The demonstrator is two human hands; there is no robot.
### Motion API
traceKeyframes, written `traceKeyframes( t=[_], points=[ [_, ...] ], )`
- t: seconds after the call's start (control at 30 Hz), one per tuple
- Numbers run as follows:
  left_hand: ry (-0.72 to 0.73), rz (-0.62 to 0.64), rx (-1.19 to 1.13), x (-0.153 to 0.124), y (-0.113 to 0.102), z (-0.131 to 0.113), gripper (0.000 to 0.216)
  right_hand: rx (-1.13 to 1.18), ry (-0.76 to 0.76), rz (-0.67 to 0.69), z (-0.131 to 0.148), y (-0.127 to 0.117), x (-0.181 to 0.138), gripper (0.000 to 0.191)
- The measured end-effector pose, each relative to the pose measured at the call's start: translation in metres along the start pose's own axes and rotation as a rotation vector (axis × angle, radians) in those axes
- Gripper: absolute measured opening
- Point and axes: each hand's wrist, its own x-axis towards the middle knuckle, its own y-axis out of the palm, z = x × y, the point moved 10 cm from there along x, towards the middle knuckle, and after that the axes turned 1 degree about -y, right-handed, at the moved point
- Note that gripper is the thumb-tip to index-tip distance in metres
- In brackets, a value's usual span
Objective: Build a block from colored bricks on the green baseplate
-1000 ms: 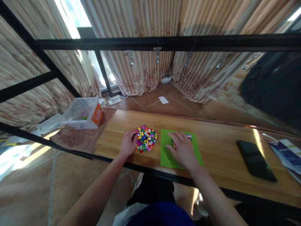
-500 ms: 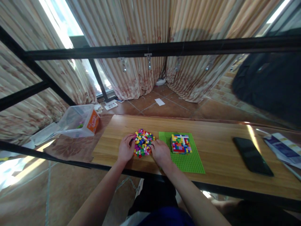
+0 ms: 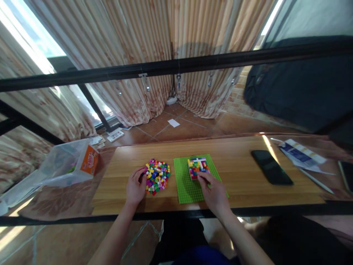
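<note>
Apparently your right hand (image 3: 215,195) works at the near edge of the block stack (image 3: 199,166), thumb and forefinger drawn together there. Cannot tell whether a brick is pinched between them; the tips are too small and blurred. Left hand (image 3: 136,187): fingers loosely curled at the left edge of the brick pile (image 3: 157,176), some tips lost against the colours; a grip on any brick cannot be confirmed.

Stack sits toward the far side of the green plate (image 3: 185,187), whose studs probably keep it from sliding. Your right hand and wrist cover part of the plate's near right corner and the stack's near face. Pile lies loose on the tabletop (image 3: 132,156), left of the plate and apart from it, likely so your left hand can reach it without crossing over.

Farther out: phone (image 3: 271,167) well right of the plate, perhaps kept out of elbow range. Clear box (image 3: 66,162) off the tabletop's left end; its contents blur through the plastic. Dark device (image 3: 346,176) cut off at the right edge.
</note>
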Motion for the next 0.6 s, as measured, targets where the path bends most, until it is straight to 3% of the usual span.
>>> traceKeyframes(
  t=[0.1,0.17,0.33,0.6],
  points=[
    [-0.021,0.011,0.007,0.001,0.001,0.003,0.030,-0.052,0.112,-0.116,-0.027,-0.033,0.012,0.030],
    [-0.029,0.013,0.016,0.001,0.001,0.005,0.030,-0.058,0.163,-0.153,-0.039,-0.042,0.022,0.032],
    [-0.010,0.025,0.025,0.002,0.000,0.004,0.030,0.020,0.236,-0.188,-0.052,-0.032,0.037,0.033],
    [-0.018,0.032,0.030,0.002,-0.001,0.001,0.030,0.103,0.299,-0.226,-0.065,-0.021,0.037,0.031]
  ],
)
